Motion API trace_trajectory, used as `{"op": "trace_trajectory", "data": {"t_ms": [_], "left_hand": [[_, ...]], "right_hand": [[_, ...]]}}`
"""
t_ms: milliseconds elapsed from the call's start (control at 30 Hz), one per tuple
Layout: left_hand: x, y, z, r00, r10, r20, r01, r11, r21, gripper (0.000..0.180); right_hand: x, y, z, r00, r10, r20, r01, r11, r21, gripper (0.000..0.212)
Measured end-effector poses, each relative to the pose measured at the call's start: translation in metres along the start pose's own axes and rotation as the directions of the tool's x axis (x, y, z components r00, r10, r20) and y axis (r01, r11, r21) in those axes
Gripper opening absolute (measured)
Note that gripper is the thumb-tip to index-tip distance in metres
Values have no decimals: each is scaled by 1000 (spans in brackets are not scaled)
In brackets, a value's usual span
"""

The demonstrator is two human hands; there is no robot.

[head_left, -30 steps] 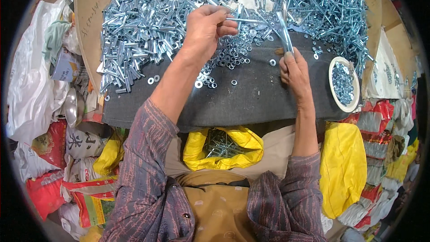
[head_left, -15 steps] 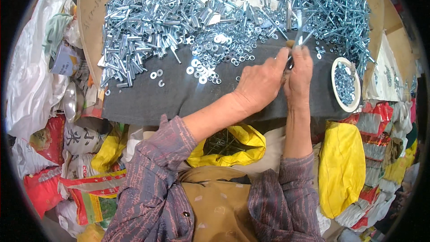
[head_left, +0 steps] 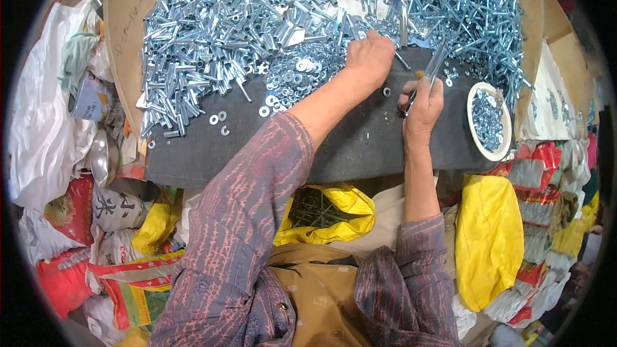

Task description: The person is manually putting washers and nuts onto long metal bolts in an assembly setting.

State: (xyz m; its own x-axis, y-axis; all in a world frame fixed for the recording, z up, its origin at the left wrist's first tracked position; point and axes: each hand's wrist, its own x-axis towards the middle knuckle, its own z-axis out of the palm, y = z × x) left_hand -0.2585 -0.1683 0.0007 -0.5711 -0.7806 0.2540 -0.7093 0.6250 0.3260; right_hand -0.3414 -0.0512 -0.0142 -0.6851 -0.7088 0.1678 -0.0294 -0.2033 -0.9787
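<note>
My right hand (head_left: 424, 99) is closed round a few long thin metal bolts (head_left: 435, 58), which stick up from it at a slant. Reaching forward, my left hand (head_left: 371, 59) has its fingers curled down at the edge of a heap of small nuts and washers (head_left: 302, 67); its fingertips are hidden, and I cannot make out what they pinch. A single loose washer (head_left: 387, 91) lies on the dark cloth (head_left: 308, 144) between my hands. Several long rods (head_left: 403, 6) stand bunched together beyond them.
Metal sleeves (head_left: 205, 51) are heaped at the left, long bolts (head_left: 482, 19) at the right. A white oval dish (head_left: 471, 119) of small parts sits at the right edge. Below the table are an open yellow bag (head_left: 357, 202) with bolts inside and another yellow bag (head_left: 490, 238).
My left hand has left my right hand and moved forward and left to the small-parts heap. My right hand has shifted slightly down, still holding the bolts. The loose washer now shows between them.
</note>
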Motion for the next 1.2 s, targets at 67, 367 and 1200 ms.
{"op": "trace_trajectory", "data": {"t_ms": [67,367,1200], "left_hand": [[-7,-4,-3,999,12,-37,-14,999,-39,15],[-35,-22,-42,985,-85,149,170,593,-787,21],[-116,-43,-91,820,26,571,546,-331,-769,14]], "right_hand": [[0,-5,0,997,42,59,-45,997,59,19],[-16,-32,-15,913,201,355,-276,945,177,15],[-54,-73,4,683,485,547,-552,833,-50,15]]}}
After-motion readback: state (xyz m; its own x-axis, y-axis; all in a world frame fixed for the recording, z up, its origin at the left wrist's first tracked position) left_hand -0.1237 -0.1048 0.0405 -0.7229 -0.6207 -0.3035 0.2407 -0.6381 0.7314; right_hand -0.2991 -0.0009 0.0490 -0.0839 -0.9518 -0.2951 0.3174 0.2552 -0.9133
